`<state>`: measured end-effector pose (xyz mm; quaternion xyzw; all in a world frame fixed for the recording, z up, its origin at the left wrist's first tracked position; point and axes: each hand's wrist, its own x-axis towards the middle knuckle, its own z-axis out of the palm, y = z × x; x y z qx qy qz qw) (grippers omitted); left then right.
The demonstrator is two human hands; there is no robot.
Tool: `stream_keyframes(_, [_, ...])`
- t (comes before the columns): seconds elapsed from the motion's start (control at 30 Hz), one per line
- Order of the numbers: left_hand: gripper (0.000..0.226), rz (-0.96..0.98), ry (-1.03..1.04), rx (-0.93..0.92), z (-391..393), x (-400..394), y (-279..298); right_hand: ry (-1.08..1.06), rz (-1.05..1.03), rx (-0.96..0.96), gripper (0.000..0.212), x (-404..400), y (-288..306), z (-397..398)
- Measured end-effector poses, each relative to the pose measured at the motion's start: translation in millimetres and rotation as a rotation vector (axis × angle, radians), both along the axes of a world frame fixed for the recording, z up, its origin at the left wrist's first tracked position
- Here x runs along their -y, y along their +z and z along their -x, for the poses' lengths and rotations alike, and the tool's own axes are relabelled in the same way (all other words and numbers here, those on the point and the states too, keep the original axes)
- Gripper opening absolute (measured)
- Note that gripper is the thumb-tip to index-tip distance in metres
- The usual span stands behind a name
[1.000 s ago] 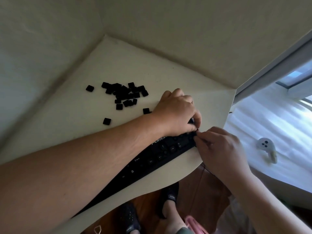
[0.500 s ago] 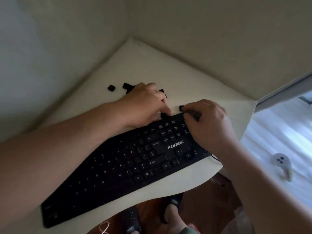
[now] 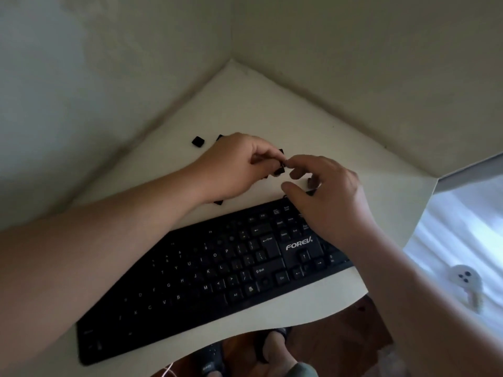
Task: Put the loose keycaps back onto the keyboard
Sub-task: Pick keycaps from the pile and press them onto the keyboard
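A black keyboard (image 3: 217, 270) marked FOREV lies slantwise on the cream table (image 3: 272, 104). Behind its top edge my left hand (image 3: 236, 167) is curled, its thumb and forefinger pinching a black keycap (image 3: 279, 171) just above the table. My right hand (image 3: 329, 200) hovers over the keyboard's right end, fingers spread, with its forefinger tip touching that keycap and its thumb held apart. Loose keycaps lie around my left hand: one at the far left (image 3: 198, 142), one by the wrist (image 3: 219, 202). Most of the pile is hidden under the hand.
Two walls meet in a corner behind the table. The table's curved front edge (image 3: 272, 326) runs just below the keyboard, with feet in slippers (image 3: 269, 346) under it. A white round object (image 3: 464, 278) lies on pale cloth at the right.
Both hands have left the keyboard's upper right corner. My left hand has lifted from the pile with a keycap, and my right hand has come up to meet it. The camera has tilted down.
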<state>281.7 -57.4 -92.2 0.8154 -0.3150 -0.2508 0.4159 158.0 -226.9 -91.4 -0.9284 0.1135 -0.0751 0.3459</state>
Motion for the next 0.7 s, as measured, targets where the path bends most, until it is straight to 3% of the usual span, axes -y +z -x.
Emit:
stream_keyframes(0.1, [0.016,0.029,0.029,-0.23,-0.7,-5.9,3.5,-0.006,-0.026,0.074,0.028,-7.3,0.8,-1.7])
stream_keyframes(0.27, [0.023,0.001,-0.042,-0.338,-3.0,-14.7,8.7,-0.002,0.01,0.128,0.018,-11.7,-0.8,0.3])
stream_keyframes(0.7, [0.015,0.026,-0.097,-0.478,-1.1,-25.3,9.2,0.086,0.016,0.232,0.021,-15.7,-1.0,11.7])
